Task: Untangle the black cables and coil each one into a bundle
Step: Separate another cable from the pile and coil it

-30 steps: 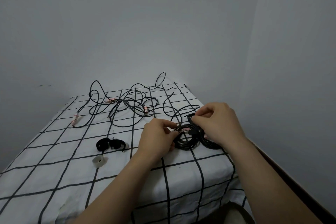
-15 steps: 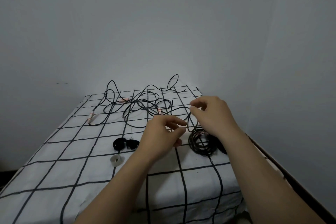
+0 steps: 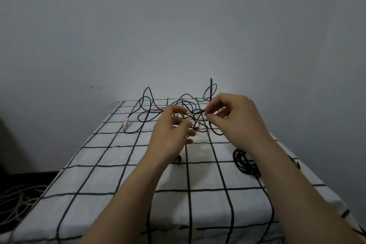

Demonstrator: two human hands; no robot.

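A coiled bundle (image 3: 245, 162) lies nearest on the checked cloth (image 3: 111, 164); beyond it, the left hand (image 3: 170, 130) curls loosely (grip unclear); the right hand (image 3: 235, 123) pinches a strand of the tangled cables (image 3: 150, 114); both have moved forward off the bundle.

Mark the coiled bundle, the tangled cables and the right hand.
coiled bundle (image 3: 244, 164), head view, on the middle of its black loops.
tangled cables (image 3: 198, 112), head view, on strands crossing near its middle.
right hand (image 3: 237, 120), head view, on the back of the hand.
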